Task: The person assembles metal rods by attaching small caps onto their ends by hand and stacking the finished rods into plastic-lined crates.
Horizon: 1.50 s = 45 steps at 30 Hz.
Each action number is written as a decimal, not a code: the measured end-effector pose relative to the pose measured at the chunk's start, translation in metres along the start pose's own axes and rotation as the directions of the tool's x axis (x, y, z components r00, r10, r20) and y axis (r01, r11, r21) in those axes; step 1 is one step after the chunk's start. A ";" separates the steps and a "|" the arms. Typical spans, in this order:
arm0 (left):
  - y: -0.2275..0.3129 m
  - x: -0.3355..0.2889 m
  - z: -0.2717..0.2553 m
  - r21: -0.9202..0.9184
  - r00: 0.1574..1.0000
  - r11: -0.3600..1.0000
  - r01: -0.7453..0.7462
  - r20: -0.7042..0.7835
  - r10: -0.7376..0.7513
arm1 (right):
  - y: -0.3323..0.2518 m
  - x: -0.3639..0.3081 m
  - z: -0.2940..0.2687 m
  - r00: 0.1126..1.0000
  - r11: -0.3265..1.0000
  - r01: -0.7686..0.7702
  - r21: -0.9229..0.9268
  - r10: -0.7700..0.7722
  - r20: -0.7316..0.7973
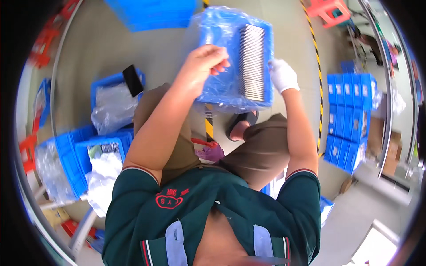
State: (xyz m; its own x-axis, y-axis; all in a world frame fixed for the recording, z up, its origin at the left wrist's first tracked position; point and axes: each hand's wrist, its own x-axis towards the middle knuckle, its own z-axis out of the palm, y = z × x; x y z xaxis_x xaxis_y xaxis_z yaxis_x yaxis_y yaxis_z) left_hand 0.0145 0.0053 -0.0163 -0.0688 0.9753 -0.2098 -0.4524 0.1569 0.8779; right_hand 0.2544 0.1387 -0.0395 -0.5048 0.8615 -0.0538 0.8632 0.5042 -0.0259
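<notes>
A blue plastic bin (269, 40) stands in front of me, lined with clear plastic film (217, 33). Along its right side runs a long row of thin, flat, silvery pieces (252, 62), packed on edge; their exact kind is unclear. My left hand (207, 63) is bare and over the film on the bin's left half. Its fingers are curled closed, and what they hold, if anything, is hidden. My right hand (284, 75), in a white glove, is at the bin's right rim with its fingers bent closed. Whether it grips the rim or film there is not visible.
Blue bins (348, 119) are stacked at the right beyond striped floor tape (320, 88). On the left, a dark phone (132, 80) lies over a bin with clear bags (113, 104). Another blue bin (155, 15) is at the far left. My knees flank the near side.
</notes>
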 end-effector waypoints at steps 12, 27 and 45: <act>-0.008 0.011 0.001 0.055 0.997 0.995 0.079 0.016 -0.080 | 0.118 -0.325 0.072 0.480 0.185 -0.870 0.457 0.524 0.703; -0.036 0.022 0.009 0.210 0.979 0.956 0.205 -0.059 -0.197 | 0.213 -0.466 0.171 0.282 0.300 -0.952 -0.059 0.936 0.213; -0.053 0.032 0.017 0.314 0.948 0.899 0.306 -0.191 -0.256 | 0.227 -0.471 0.336 0.079 0.232 -0.963 -0.137 0.729 0.680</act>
State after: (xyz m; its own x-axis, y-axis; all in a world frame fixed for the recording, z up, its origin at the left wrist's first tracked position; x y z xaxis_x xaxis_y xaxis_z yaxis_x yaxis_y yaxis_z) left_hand 0.0516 0.0307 -0.0618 -0.1192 0.8544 -0.5058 -0.1483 0.4884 0.8599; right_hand 0.6902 -0.1727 -0.3553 0.5927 0.3955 -0.7016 0.6859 -0.7045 0.1823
